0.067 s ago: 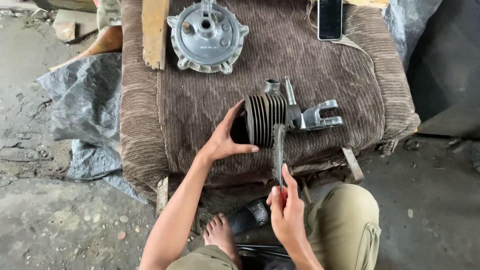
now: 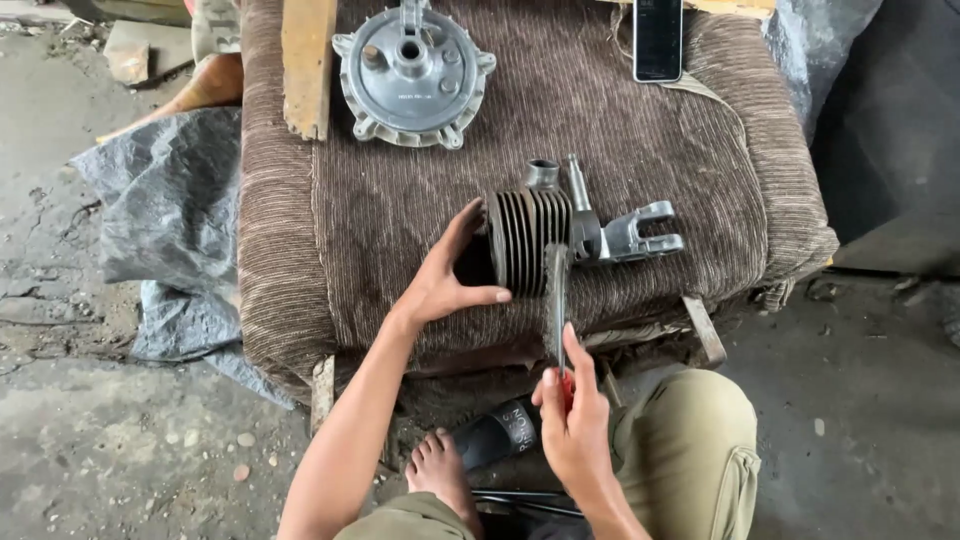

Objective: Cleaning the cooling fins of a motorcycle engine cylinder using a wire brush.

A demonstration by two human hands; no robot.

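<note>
Lying between left hand (image 2: 440,285) and screwdriver-gripping right hand (image 2: 572,415): finned cylinder (image 2: 530,240).

You've only got one view here, the head cam, so nothing overlaps with a second angle. It looks steeply down from above your lap, facing forward over your knees onto the brown ribbed cushion (image 2: 400,230). It's fairly close: your hands sit lower-middle, the cushion's far edge gets cut off up top, and concrete floor (image 2: 120,440) shows both sides.

left hand (image 2: 440,285) splayed (fingers spread), right hand (image 2: 575,420) clenched
</note>
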